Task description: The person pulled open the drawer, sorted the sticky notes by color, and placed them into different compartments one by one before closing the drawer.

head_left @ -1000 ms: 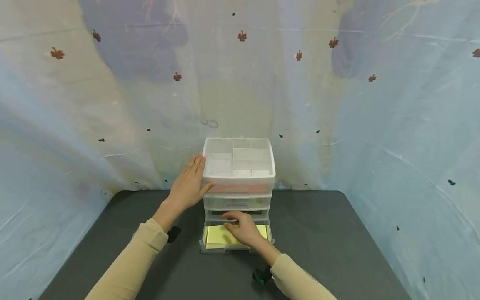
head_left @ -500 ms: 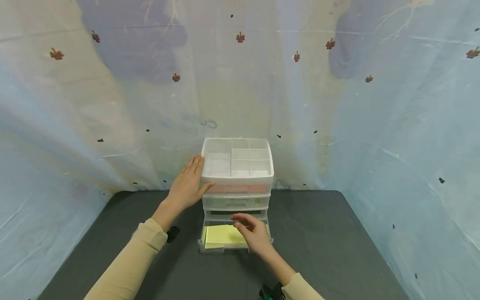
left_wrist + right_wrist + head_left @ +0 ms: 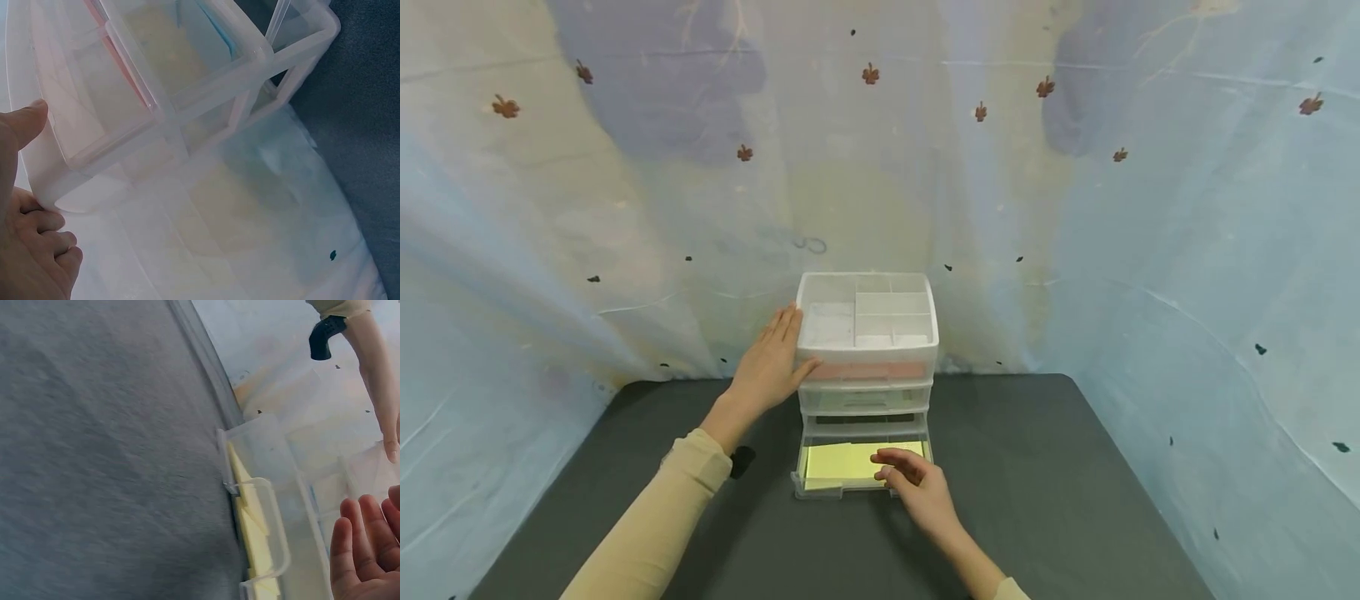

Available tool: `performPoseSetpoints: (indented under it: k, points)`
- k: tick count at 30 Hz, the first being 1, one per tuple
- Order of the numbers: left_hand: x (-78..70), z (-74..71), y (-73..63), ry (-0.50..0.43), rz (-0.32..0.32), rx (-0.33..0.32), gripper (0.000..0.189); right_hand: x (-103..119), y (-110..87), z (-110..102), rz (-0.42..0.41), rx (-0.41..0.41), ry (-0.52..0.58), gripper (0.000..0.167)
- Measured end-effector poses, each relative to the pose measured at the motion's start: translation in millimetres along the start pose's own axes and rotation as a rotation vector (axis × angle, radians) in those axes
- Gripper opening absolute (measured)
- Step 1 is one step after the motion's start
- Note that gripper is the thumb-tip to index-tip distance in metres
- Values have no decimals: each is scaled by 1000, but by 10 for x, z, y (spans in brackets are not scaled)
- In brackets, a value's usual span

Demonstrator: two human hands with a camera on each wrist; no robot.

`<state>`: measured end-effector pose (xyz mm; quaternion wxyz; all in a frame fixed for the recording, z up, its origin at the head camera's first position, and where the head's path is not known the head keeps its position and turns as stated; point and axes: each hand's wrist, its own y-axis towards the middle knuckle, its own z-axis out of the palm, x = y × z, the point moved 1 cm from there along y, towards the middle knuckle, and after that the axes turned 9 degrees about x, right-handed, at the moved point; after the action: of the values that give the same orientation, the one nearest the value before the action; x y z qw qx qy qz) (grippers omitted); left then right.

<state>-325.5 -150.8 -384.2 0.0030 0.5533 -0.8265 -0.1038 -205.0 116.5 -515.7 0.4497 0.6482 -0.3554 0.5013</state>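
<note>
A white plastic drawer unit (image 3: 867, 367) stands on the dark table, its compartmented tray on top. Its bottom drawer (image 3: 855, 491) is pulled out, with yellow sheets of paper (image 3: 838, 463) lying inside. My left hand (image 3: 763, 367) rests against the unit's left side, fingers straight; the thumb touches the front near the upper drawer, also seen in the left wrist view. My right hand (image 3: 925, 496) hovers by the right front corner of the pulled-out drawer, fingers loosely bent and holding nothing. Its palm and fingers (image 3: 369, 550) appear in the right wrist view.
The upper drawer (image 3: 868, 371), with something pink inside, and the middle drawer (image 3: 865, 400) are closed. A dark cloth-covered table (image 3: 1022, 483) surrounds the unit. Behind it hangs a pale patterned curtain (image 3: 880, 200).
My right hand has drawn back from over the yellow paper, toward me and to the right. The left hand has stayed on the unit. The head view has shifted slightly.
</note>
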Motion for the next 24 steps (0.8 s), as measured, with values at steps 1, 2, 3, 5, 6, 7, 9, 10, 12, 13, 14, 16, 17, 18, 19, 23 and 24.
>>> performPoseSetpoints:
  k: [1,2,3,5,6,7,9,10,12,13,14,16,17,18,19,23,24]
  points:
    - [9,-2,3,1,-1,2,93,-23,-11,8,4,5,2,27]
    - [17,-5,4,1,-2,4,93,-47,-23,17,11,11,2,27]
    - [24,-6,6,1,-2,5,93,-71,-35,28,18,18,5,28]
    - [30,-13,8,-1,1,5,93,-117,-64,52,42,31,20,29]
    - [30,-15,9,-3,2,5,93,-134,-80,64,56,36,29,30]
    - [29,-16,11,-5,3,5,93,-148,-96,75,70,42,36,31]
    - [23,-16,19,-9,4,3,93,-175,-124,94,106,56,53,33]
    - [18,-15,24,-10,5,2,93,-186,-134,103,130,63,65,33]
    - [10,-17,29,-13,4,1,93,-193,-152,118,183,85,80,32]
    - [7,-17,32,-15,4,0,93,-199,-159,126,209,96,86,31]
    - [3,-20,33,-17,4,-2,93,-202,-167,135,239,104,99,31]
    - [0,-23,32,-19,6,-4,93,-203,-184,155,295,114,130,31]
    - [0,-24,31,-20,7,-6,93,-204,-192,163,321,118,144,32]
    - [3,-21,31,-21,8,-5,93,-210,-199,170,346,116,163,33]
    - [3,-19,29,-21,8,-5,93,-219,-204,176,371,114,187,34]
    - [8,-4,8,-13,8,-7,93,-253,-201,182,450,90,280,40]
    - [8,-1,-2,-13,8,-8,93,-263,-198,182,464,82,306,42]
